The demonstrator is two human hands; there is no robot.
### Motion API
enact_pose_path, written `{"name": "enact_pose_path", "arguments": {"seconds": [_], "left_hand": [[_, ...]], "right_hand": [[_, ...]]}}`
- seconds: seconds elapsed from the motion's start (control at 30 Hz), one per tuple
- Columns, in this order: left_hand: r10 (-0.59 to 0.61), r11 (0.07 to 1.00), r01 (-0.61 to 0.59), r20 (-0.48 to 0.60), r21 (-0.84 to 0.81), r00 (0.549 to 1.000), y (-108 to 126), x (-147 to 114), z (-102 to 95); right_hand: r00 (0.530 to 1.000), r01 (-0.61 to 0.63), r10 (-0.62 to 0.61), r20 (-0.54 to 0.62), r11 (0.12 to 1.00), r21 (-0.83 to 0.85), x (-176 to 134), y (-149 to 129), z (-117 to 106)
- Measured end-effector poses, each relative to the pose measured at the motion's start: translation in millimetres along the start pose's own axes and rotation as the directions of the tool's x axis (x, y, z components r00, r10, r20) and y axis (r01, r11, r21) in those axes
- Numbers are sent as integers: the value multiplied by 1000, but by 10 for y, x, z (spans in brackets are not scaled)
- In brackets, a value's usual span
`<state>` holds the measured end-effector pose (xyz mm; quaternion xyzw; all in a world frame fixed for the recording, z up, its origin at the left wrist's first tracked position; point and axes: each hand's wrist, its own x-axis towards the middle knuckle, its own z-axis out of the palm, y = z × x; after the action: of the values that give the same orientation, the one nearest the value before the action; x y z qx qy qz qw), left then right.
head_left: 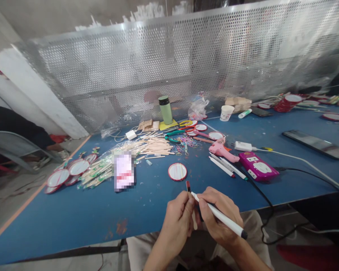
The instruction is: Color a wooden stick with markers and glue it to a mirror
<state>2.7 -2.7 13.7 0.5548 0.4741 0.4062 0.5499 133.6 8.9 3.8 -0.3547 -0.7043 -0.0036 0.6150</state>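
My left hand [175,218] pinches a narrow wooden craft stick [195,221] just in front of the table's near edge. The upper end of the stick is dark reddish brown. In my right hand [223,210] is a white marker [228,219] with a black rear end, held like a pen. Its tip meets the stick or lies very close to it, just below the coloured end. Beyond my hands, a round white disc [177,171] with a red rim lies flat on the blue table [147,214].
Wooden sticks [155,146], a pink glue gun [223,149], several markers [222,166] and a magenta power strip [257,166] lie on the table. More red-rimmed discs [58,178] rest at left. A green bottle [165,110] and paper cup [226,113] stand before the perforated metal panel [147,67].
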Motion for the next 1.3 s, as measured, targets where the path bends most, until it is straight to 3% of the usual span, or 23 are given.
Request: {"name": "enact_pose_path", "arguments": {"seconds": [1.3], "left_hand": [[23, 1000, -23, 10, -22, 1000, 20, 8, 9]], "right_hand": [[1000, -9, 9, -2, 1000, -12, -4, 5, -8]]}}
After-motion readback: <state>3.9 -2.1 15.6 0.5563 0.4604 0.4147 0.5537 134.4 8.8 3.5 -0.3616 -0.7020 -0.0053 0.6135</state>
